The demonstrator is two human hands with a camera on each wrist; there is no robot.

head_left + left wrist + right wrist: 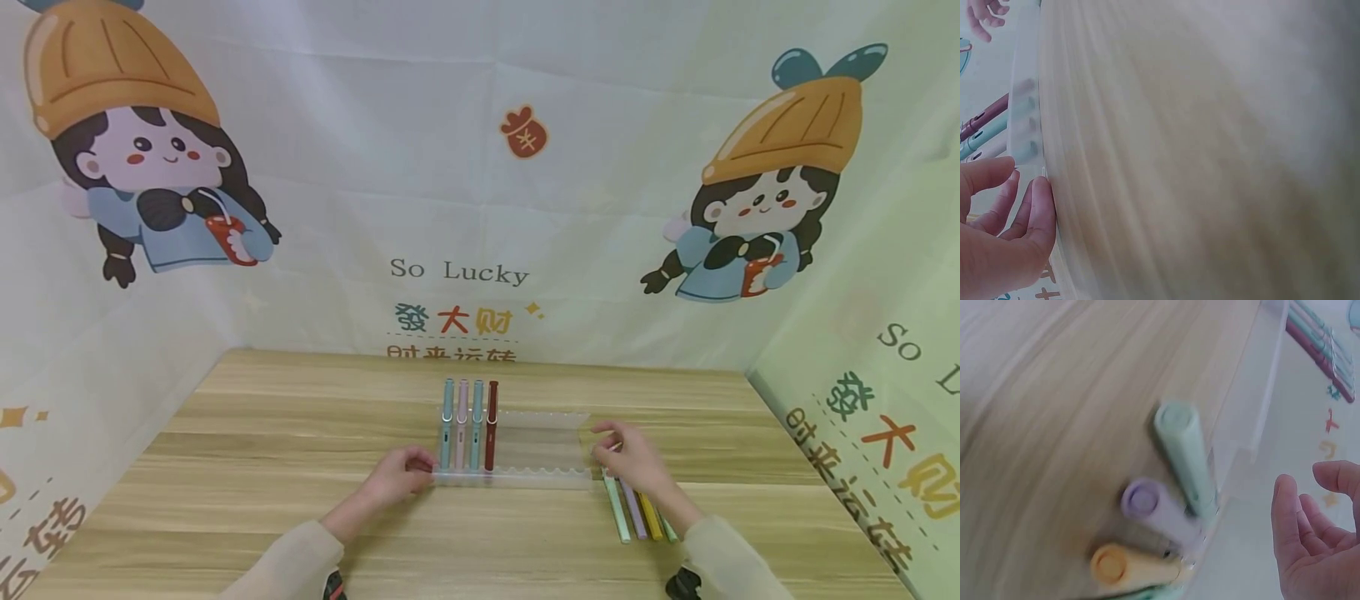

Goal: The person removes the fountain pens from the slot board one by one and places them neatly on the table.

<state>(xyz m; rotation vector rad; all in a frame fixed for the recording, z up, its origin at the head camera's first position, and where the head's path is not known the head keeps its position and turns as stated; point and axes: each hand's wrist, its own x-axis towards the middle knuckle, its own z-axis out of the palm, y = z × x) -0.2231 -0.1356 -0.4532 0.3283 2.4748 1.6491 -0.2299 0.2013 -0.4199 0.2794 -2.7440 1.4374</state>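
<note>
Nearest are the pale sleeves (292,562), then loose pens (634,512) on the tabletop (495,542), the right hand (632,457) with its grip apart and nothing in it, the left hand (401,477) with its grip pinching one end of a clear rack (517,480), four racked pens (476,442) and, behind, a printed cloth (337,250).

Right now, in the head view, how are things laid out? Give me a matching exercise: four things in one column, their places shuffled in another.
Things
1. Dark red pen
2. Pink pen
3. Yellow pen
4. Left hand

Places
A. Lying beside a purple pen
B. At the left end of the clear rack
C. Between two light blue pens
D. Rightmost pen on the rack

Pairs: 1-D, 2-C, 3-A, 4-B
</note>
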